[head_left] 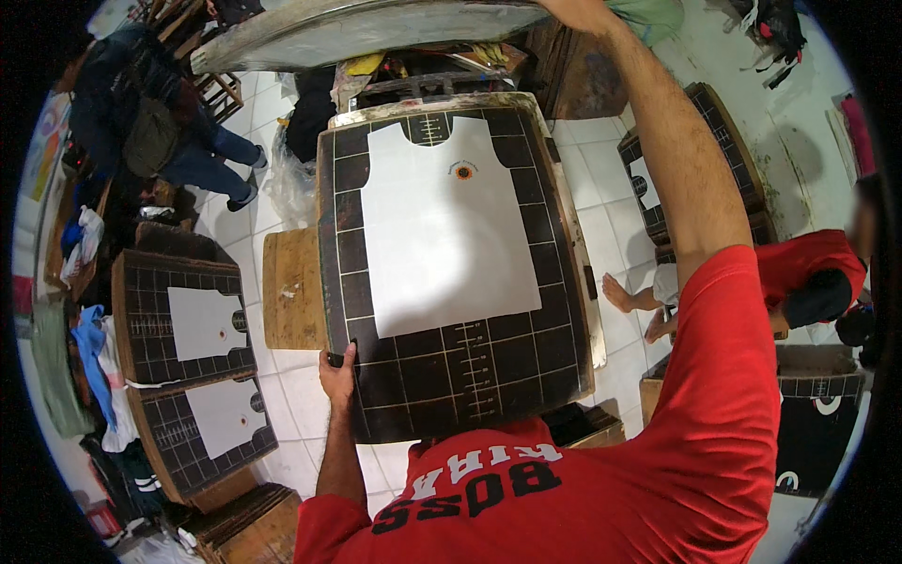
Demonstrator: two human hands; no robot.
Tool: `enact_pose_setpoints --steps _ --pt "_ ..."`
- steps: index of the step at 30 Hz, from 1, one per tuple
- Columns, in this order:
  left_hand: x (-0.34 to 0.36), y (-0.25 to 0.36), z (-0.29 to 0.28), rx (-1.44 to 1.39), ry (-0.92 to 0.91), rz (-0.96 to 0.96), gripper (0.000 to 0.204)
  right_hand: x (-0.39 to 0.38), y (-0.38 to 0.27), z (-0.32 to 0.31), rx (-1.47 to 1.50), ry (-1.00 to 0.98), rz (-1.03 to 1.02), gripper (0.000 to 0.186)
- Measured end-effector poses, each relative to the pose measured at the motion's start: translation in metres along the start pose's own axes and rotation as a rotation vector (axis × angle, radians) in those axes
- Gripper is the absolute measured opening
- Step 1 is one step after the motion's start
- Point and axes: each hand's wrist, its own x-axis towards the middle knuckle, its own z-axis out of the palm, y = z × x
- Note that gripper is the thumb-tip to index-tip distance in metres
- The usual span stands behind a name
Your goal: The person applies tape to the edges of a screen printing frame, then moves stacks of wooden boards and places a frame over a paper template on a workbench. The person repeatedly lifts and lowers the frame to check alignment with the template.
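Observation:
A white cut shirt panel [449,244] lies flat on a black board [413,381] with a pale grid and ruler marks. Its neck cutout points away from me, and a small round orange-and-black print [463,173] sits on its upper right. My left hand [338,378] grips the board's near left edge, thumb on top and the other fingers mostly hidden. Beyond the board's far end, a large screen-printing frame [376,39] is tilted up. My right hand [575,13] reaches to that frame's right end; the picture's top edge cuts off its fingers.
On the left, two gridded boards [141,340] carry similar white panels [207,324]. More gridded boards stand at right. A person [155,132] in jeans stands far left; another person [808,277] in red is low at right. A wooden block [291,289] juts out beside my board.

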Motion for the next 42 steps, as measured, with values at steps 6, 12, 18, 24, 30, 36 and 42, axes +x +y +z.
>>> enact_pose_setpoints --steps 6,12,18,24,30,36,42 --pt "-0.001 0.002 0.003 0.007 -0.044 0.028 0.082 0.015 -0.006 -0.002 0.110 -0.026 0.050 0.039" --pt "-0.008 0.011 0.000 -0.013 -0.048 0.014 0.074 0.028 -0.001 -0.002 0.062 -0.039 0.103 0.038" --pt "-0.005 0.013 0.002 0.026 -0.023 -0.061 0.072 0.036 0.003 -0.005 0.065 -0.040 0.097 0.040" --pt "0.000 0.019 0.002 0.091 0.020 -0.100 0.076 0.037 0.003 -0.013 0.109 -0.074 0.063 0.039" --pt "-0.001 0.030 0.002 0.161 0.057 -0.188 0.084 0.040 0.006 -0.015 0.196 -0.096 0.081 0.038" --pt "0.008 0.021 0.009 0.184 0.010 -0.237 0.084 0.027 -0.016 -0.020 0.081 -0.061 0.137 0.041" --pt "0.019 0.109 0.015 -0.200 0.076 0.112 0.071 -0.040 -0.031 0.006 -0.141 0.225 -0.113 0.028"
